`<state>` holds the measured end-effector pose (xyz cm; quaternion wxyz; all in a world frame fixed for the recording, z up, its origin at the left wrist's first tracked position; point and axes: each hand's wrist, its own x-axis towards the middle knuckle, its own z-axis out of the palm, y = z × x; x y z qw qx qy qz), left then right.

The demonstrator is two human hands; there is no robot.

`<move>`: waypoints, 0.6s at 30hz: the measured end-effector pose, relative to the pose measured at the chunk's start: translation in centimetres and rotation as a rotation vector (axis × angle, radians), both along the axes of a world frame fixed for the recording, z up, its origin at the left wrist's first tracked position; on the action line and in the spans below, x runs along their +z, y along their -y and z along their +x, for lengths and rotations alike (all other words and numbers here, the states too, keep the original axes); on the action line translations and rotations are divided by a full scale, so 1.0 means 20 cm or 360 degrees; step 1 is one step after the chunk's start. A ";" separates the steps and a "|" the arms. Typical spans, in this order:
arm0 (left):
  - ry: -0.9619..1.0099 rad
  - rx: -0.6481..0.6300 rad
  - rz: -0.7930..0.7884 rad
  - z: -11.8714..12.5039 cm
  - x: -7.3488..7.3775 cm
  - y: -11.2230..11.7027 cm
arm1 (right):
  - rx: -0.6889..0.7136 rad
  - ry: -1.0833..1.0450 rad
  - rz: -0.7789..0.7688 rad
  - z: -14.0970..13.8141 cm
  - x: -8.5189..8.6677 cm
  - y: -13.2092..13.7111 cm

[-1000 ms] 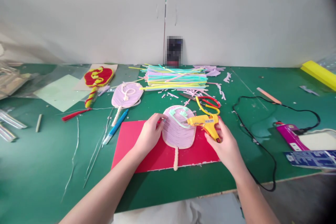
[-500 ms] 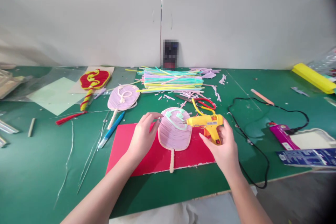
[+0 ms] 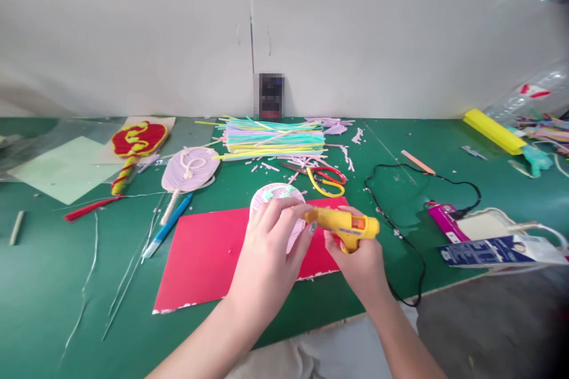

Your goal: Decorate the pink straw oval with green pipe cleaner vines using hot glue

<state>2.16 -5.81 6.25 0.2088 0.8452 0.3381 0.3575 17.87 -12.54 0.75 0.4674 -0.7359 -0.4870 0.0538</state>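
Note:
My right hand (image 3: pixel 362 263) is closed round the grip of a yellow hot glue gun (image 3: pixel 344 222), whose nozzle points left. Fingers bent, my left hand (image 3: pixel 271 243) is over a round lilac fan (image 3: pixel 256 200), its thumb and fingertips closed in beside the nozzle tip. Whatever those fingertips may pinch is too small or covered to make out. Mint-green trim (image 3: pixel 278 191) shows along the fan's upper part; my left hand covers most of its lower part and handle. Under the fan lies a red board (image 3: pixel 204 260).
Behind lie a bundle of coloured pipe cleaners (image 3: pixel 273 139) and scissors (image 3: pixel 329 180). To the left are another lilac fan (image 3: pixel 191 169), a red-and-yellow fan (image 3: pixel 140 141) and a blue pen (image 3: pixel 171 225). A black cord (image 3: pixel 418 243) and purple power strip (image 3: pixel 444 222) are on the right.
My left hand has moved right, from the fan's left edge across it to the nozzle. The glue gun has turned in my right hand. The view has shifted right.

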 end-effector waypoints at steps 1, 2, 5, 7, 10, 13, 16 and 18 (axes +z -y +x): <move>-0.0014 0.0006 0.0035 0.00 0.01 0.00 | 0.0002 -0.0024 -0.0008 0.01 -0.02 -0.01; -0.0026 0.0005 0.0067 0.00 0.02 0.00 | -0.0008 -0.0011 -0.0029 0.01 -0.03 -0.02; -0.0048 -0.0066 0.0119 0.01 0.05 -0.02 | -0.0086 0.0136 -0.0213 0.04 -0.08 -0.03; -0.0084 -0.0166 0.0114 0.02 0.07 -0.04 | -0.0049 0.0161 -0.0381 0.05 -0.09 -0.03; -0.0178 -0.0361 0.0082 0.03 0.10 -0.08 | 0.0176 0.0050 -0.0545 0.05 -0.05 -0.02; -0.0323 -0.0579 -0.0009 0.04 0.15 -0.13 | 0.0329 -0.0127 -0.0633 0.05 0.01 0.00; -0.0459 -0.0767 -0.0179 0.03 0.20 -0.18 | 0.0437 -0.0323 -0.0759 0.05 0.06 0.02; -0.0478 -0.0852 -0.0271 0.02 0.22 -0.21 | 0.0496 -0.0421 -0.0828 0.06 0.08 0.03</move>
